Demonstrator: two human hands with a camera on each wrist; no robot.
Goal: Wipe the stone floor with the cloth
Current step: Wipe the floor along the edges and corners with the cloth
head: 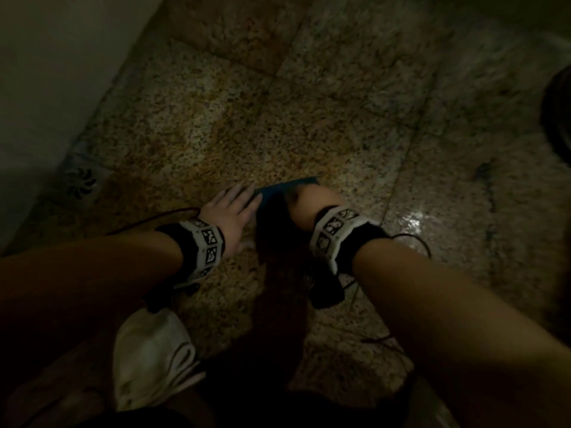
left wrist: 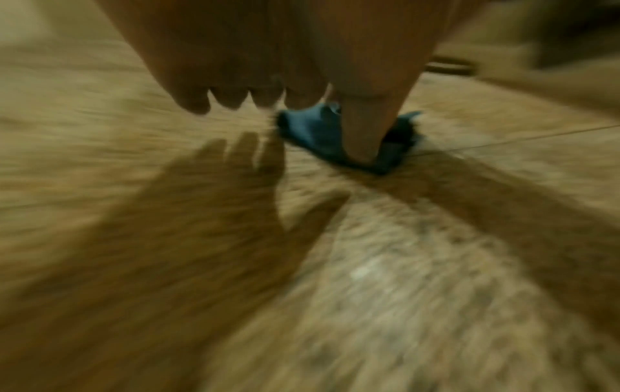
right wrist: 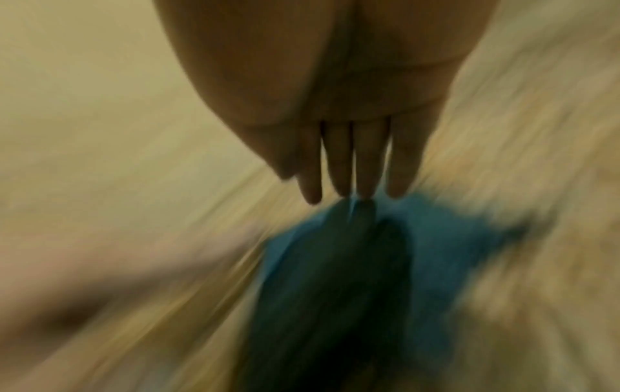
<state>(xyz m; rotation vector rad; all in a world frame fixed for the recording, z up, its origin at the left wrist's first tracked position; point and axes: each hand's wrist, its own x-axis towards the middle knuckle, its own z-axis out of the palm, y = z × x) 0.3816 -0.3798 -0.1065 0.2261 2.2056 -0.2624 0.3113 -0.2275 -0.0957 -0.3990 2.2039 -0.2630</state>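
cloth [head: 285, 188] under right hand [head: 312, 208], wall [head: 46, 72] left

Blurry. Left hand [left wrist: 255, 53] over stone floor [left wrist: 402, 291], fingers straight, thumb [left wrist: 365, 127] in front of blue cloth [left wrist: 312, 130]; hand's shadow [left wrist: 201, 212] below.

Your head view is dim with dark, curved edges and one wet glare patch [head: 412, 219]; both wrist views are brighter but heavily motion-blurred.
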